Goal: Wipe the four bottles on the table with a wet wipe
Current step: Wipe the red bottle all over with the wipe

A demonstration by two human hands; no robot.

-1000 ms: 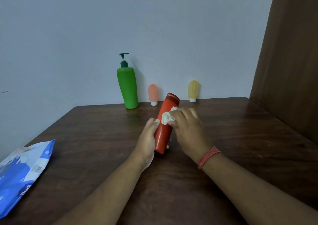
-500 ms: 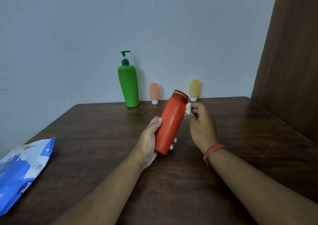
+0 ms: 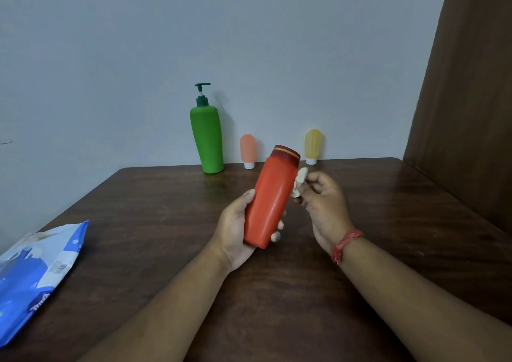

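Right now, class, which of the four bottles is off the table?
The red bottle: the left hand holds it tilted in the air, while the green, pink and yellow bottles stand by the wall.

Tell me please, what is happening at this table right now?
A person is cleaning bottles. The left hand grips a red bottle tilted above the table, and the right hand pinches a small crumpled wipe beside it. A green pump bottle, a peach bottle and a yellow one stand by the wall.

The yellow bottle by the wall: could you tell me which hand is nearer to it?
Right. The right hand is just in front of the yellow bottle; the left hand is farther back and to the left.
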